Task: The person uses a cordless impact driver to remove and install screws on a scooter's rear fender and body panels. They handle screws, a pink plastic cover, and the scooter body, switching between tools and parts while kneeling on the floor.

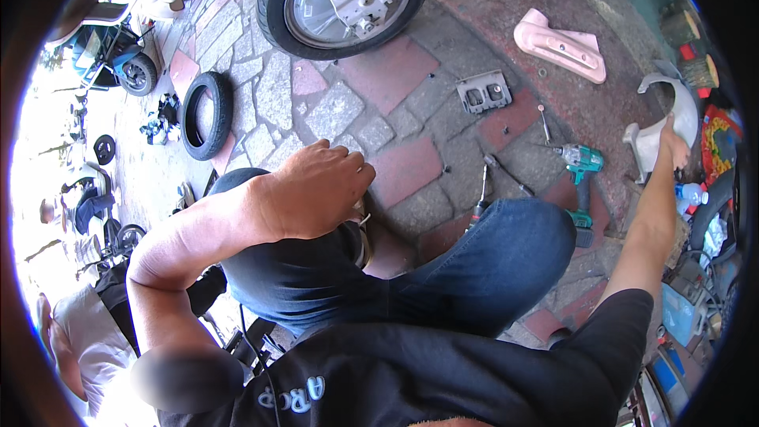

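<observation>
Far out at the right, my right hand [674, 149] grips a white curved plastic fender [653, 139] by its side, the arm stretched out. My left hand [320, 190] hovers over my left knee with its fingers curled under. Whatever may be inside that hand is hidden. On the paving between my knees and the fender lie a teal cordless impact wrench [583, 162], a screwdriver [481, 198], a dark slim tool [507, 174] and a small ratchet-like tool [544, 124]. Farther off are a grey bracket plate [484, 92] and a pinkish plastic cover [559, 46].
A scooter wheel [341, 4] with a shock spring stands ahead of me. A loose tyre [206, 115] sits at the left. Bottles [692, 194], a blue box [681, 308] and other clutter line the right. Another person [91, 332] is at the lower left.
</observation>
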Available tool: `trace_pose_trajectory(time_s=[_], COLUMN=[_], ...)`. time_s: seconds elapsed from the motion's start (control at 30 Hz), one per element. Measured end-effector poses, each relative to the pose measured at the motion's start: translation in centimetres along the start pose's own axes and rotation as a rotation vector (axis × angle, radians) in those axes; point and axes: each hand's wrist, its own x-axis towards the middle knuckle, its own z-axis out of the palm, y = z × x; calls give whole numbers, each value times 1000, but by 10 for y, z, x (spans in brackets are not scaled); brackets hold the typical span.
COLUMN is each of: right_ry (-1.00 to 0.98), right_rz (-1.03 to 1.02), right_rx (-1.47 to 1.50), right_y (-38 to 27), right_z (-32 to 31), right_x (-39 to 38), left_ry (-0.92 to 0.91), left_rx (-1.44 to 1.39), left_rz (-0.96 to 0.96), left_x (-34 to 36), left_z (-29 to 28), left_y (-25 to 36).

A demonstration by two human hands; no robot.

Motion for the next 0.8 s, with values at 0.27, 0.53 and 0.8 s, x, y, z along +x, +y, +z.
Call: trace_pose_trajectory(time_s=[0.27, 0.53, 0.8], right_ry=[-224, -748, -831], right_rz=[-947, -1624, -1707], right_rx=[121, 1477, 1736], right_y=[-64, 55, 64], right_z=[-114, -410, -428], right_x=[-139, -335, -377], left_ry=[59, 95, 195], left_rx=[50, 84, 51], left_rz=[197, 328, 356], left_x=[43, 76, 49], left_z=[-9, -14, -6], left_y=[11, 8, -20])
